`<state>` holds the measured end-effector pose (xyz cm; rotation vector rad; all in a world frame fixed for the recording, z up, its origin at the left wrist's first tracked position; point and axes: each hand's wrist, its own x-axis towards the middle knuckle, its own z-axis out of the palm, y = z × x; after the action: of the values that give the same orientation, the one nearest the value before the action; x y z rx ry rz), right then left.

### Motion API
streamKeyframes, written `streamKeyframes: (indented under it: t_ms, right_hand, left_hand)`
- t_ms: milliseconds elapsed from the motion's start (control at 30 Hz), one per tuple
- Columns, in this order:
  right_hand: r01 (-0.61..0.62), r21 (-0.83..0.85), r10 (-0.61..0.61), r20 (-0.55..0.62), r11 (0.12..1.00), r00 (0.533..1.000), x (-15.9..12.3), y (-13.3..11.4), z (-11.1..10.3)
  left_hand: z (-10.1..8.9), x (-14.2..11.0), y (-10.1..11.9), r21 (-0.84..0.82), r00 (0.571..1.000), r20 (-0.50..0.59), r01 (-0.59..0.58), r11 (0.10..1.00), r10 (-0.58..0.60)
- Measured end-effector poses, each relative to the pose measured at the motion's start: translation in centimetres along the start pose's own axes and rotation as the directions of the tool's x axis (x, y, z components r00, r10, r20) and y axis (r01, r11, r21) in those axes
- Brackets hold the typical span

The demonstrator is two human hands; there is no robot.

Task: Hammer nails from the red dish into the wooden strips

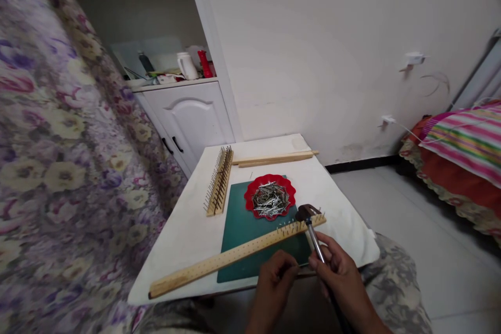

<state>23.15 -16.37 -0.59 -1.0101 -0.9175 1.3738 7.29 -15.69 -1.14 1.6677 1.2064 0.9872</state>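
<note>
My right hand (338, 271) is wrapped round the shaft of a claw hammer (315, 242). The hammer's dark head is over the right end of a long wooden strip (230, 257), where several nails (287, 227) stand up in a row. Dotted marks or holes run along the rest of the strip, which lies slantwise across a green mat (238, 219). At the table's front edge my left hand (276, 276) is closed in a pinch; what its fingers hold, if anything, is too small to tell. A red scalloped bowl (250, 197) full of loose nails (271, 199) sits behind the strip.
A wooden piece bristling with upright nails (219, 180) lies at the left of the white-covered table (188, 250). Bare wooden strips (276, 158) lie at the back. A floral curtain (78, 167) hangs at left; a bed (465, 162) stands at right.
</note>
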Motion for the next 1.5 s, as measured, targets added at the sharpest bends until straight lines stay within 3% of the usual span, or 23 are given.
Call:
streamKeyframes:
  t_ms: [100,200,333,400,433,533,667,767,867,967,1133,1233,1500]
  right_hand:
    - [-0.019,-0.008,0.019,-0.018,1.0,1.0,-0.4,0.1,-0.1]
    - [-0.031,-0.009,0.031,-0.04,0.999,0.999,-0.7,0.2,-0.2]
    - [0.011,-0.042,-0.015,-0.085,0.999,0.996,-0.9,0.3,-0.3]
    - [0.042,-0.085,-0.05,-0.091,0.995,0.995,-0.9,0.4,-0.4]
    - [0.055,-0.099,-0.063,-0.086,0.994,0.994,-0.9,0.5,-0.4]
    - [0.072,-0.109,-0.082,-0.098,0.992,0.992,-1.0,0.6,-0.5]
    - [0.074,-0.153,-0.094,-0.128,0.985,0.987,-1.1,0.9,-0.4]
    - [0.067,-0.144,-0.079,-0.082,0.987,0.993,-1.2,1.1,-0.4]
    - [0.042,-0.109,-0.046,-0.035,0.993,0.998,-1.4,1.3,-0.4]
    - [0.042,-0.081,-0.048,-0.071,0.996,0.996,-1.5,1.3,-0.3]
    - [0.021,-0.025,-0.024,-0.113,0.999,0.993,-1.6,1.1,0.1]
    - [-0.002,-0.011,0.001,-0.106,1.0,0.994,-1.8,1.1,0.2]
    - [-0.044,-0.06,0.038,-0.104,0.997,0.994,-1.7,1.1,-0.4]
  left_hand:
    - [0.2,-0.1,0.0,0.191,0.988,-0.019,-0.146,0.971,0.152]
    - [0.5,-0.2,-0.7,0.434,0.956,-0.047,-0.241,0.868,0.289]
    - [1.3,-0.3,-2.2,0.68,0.852,-0.112,-0.31,0.665,0.512]
    - [1.6,-0.4,-2.8,0.729,0.797,-0.134,-0.323,0.604,0.588]
    - [1.8,-0.5,-2.9,0.733,0.791,-0.142,-0.32,0.6,0.595]
    - [2.3,-0.8,-2.7,0.663,0.844,-0.177,-0.277,0.695,0.506]
    - [3.0,-1.0,-1.3,0.392,0.961,-0.234,-0.043,0.919,0.145]
    - [3.0,-1.2,0.1,0.265,0.982,-0.187,0.079,0.961,-0.029]
    - [2.3,-1.1,0.6,0.249,0.99,-0.138,0.038,0.968,-0.003]
    - [0.9,-0.5,0.0,0.203,0.981,-0.178,-0.034,0.979,0.071]
    - [-1.1,2.1,-1.9,0.073,0.929,-0.363,0.105,0.992,-0.072]
    - [-1.2,3.4,-2.6,0.09,0.912,-0.402,0.13,0.987,-0.084]
    - [-0.8,3.9,-3.4,0.196,0.925,-0.38,0.104,0.975,-0.023]
